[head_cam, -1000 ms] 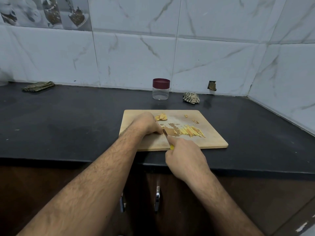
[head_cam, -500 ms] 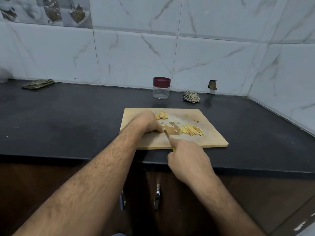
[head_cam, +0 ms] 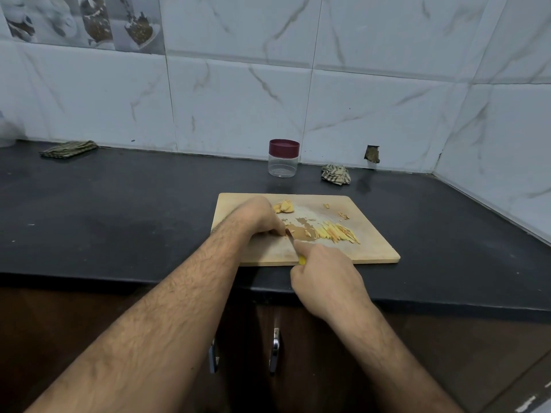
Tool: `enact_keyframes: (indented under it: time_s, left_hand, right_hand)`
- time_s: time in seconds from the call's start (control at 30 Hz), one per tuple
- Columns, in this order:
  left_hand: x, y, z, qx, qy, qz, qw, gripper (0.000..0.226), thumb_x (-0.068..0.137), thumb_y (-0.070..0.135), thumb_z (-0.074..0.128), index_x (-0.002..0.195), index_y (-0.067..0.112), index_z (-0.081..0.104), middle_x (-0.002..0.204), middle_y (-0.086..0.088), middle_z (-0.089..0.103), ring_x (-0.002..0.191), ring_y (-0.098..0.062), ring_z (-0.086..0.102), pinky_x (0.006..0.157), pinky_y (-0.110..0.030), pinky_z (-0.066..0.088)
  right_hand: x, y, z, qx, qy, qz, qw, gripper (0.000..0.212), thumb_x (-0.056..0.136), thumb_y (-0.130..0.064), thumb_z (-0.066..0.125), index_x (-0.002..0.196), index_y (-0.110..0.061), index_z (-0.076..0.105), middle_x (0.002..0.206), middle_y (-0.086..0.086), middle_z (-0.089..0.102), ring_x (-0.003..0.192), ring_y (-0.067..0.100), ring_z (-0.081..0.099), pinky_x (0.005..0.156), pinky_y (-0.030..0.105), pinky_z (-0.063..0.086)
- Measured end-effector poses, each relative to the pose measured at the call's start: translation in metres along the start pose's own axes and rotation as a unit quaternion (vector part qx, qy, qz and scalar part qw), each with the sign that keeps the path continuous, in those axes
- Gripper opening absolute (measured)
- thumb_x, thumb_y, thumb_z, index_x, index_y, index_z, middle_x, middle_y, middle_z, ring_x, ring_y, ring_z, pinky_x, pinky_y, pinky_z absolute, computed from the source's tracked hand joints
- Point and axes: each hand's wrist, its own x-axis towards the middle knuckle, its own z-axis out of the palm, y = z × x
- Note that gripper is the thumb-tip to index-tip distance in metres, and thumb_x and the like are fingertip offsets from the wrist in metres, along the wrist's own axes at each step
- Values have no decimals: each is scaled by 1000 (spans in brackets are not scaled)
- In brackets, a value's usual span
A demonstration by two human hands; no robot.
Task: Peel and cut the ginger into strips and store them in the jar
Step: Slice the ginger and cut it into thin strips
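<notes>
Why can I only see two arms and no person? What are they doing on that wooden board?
The camera sits on the person's head and looks down, so you see only their arms, just as they do. There is only this one view. On the dark counter lies a wooden board. The right hand holds a small knife with a yellow handle. The left hand curls down on the board beside the blade; what it holds is hidden. Next to the knife lies a pile of thin yellow ginger strips, and some ginger chunks wait further back. Behind the board stands a clear jar with its dark red lid on.
</notes>
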Motion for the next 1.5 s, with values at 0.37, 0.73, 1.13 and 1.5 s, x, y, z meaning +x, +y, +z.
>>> enact_keyframes:
  time_s: [0.37, 0.73, 1.13, 1.5]
  left_hand:
    - [3, 2, 1, 7, -11, -8, 1000, 28, 77, 28, 78, 98, 10, 75, 76, -2, 62, 68, -20, 52, 65, -30, 43]
    - [-4, -12, 3, -52, 26, 34, 998, 9, 77, 18, 72, 72, 12, 68, 77, -4, 68, 75, -21, 62, 74, -34, 53]
    - [-9, -27, 10, -126, 118, 59, 983, 16, 88, 20, 52, 73, 18, 59, 76, -2, 66, 67, -17, 52, 64, -30, 43]
    - [-2, -14, 16, -5, 168, 70, 983, 13, 88, 30, 66, 76, 26, 67, 77, 14, 61, 86, -14, 59, 68, -26, 41]
  right_hand:
    - [12, 0, 2, 33, -13, 4, 999, 51, 96, -23, 46, 146, -33, 45, 141, -1, 54, 123, 20, 52, 93, 34, 49]
    - [-8, 14, -4, 41, 3, 21, 999, 54, 96, -22, 45, 148, -36, 42, 126, -3, 60, 105, 16, 56, 78, 29, 49]
    - [5, 12, 3, 31, 12, 28, 999, 54, 96, -24, 43, 148, -34, 42, 142, -4, 54, 123, 19, 53, 92, 33, 48]
    - [10, 21, -15, 80, -32, 46, 995, 62, 88, -12, 40, 147, -31, 42, 95, -1, 69, 63, 18, 67, 67, 32, 56]
